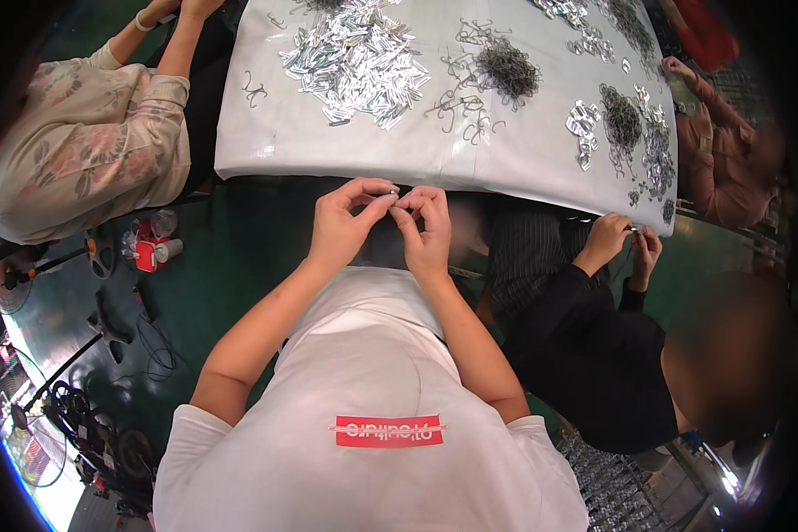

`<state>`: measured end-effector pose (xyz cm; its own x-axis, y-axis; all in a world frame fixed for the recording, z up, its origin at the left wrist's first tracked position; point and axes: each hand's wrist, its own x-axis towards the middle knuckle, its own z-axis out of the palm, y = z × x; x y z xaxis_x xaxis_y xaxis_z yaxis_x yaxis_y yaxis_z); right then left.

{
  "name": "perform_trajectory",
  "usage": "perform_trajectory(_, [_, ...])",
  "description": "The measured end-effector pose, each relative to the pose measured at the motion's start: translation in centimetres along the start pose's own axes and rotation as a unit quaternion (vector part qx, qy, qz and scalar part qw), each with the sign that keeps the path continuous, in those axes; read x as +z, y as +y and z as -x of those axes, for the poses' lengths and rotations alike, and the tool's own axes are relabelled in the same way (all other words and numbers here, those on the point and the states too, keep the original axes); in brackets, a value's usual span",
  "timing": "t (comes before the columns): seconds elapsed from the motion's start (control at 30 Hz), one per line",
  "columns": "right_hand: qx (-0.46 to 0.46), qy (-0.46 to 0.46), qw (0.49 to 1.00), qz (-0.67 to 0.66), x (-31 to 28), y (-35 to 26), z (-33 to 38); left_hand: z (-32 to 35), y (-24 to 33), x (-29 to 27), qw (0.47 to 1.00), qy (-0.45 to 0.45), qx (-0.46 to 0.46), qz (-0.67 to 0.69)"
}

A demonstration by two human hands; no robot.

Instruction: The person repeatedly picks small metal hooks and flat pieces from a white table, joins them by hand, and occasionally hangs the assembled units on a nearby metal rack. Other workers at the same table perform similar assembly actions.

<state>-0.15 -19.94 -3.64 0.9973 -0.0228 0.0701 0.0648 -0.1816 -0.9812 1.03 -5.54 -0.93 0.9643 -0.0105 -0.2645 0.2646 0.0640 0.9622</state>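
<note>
My left hand (344,222) and my right hand (426,229) meet in front of the near edge of the white-covered table (328,160). Thumb and fingers of my left hand pinch a small shiny metal piece (393,192). The fingertips of my right hand are closed right beside it; whatever they grip is too small and too covered to make out. Beyond my hands, a large heap of silver metal strips (355,66) lies on the table. To its right are loose bent wire hooks (470,111) and a dense grey clump of similar wire pieces (508,71).
A person in a floral top (106,142) sits at my left. Close at my right, a person in black (585,346) handles a small piece at the table edge. Another person (727,168) sits beyond the table's right side. More metal piles (621,120) lie there.
</note>
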Motion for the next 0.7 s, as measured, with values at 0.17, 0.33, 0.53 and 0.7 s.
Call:
perform_trajectory(0.17, [-0.010,-0.033,0.999,0.017,-0.7,0.9,-1.0,-0.4,-0.8,0.4,0.996,0.019,0.085,0.005])
perform_trajectory(0.33, [-0.027,-0.068,0.995,0.061,-3.9,2.5,-4.1,-0.5,-1.3,0.3,0.988,-0.009,0.147,-0.037])
perform_trajectory(0.53, [-0.050,0.024,0.937,0.346,-8.8,7.0,-16.7,-0.8,-1.5,0.6,0.987,-0.016,0.153,-0.048])
perform_trajectory(0.7, [-0.139,-0.106,0.838,0.517,-10.1,8.7,-21.9,-0.7,-1.2,1.0,0.988,0.016,0.142,-0.052])
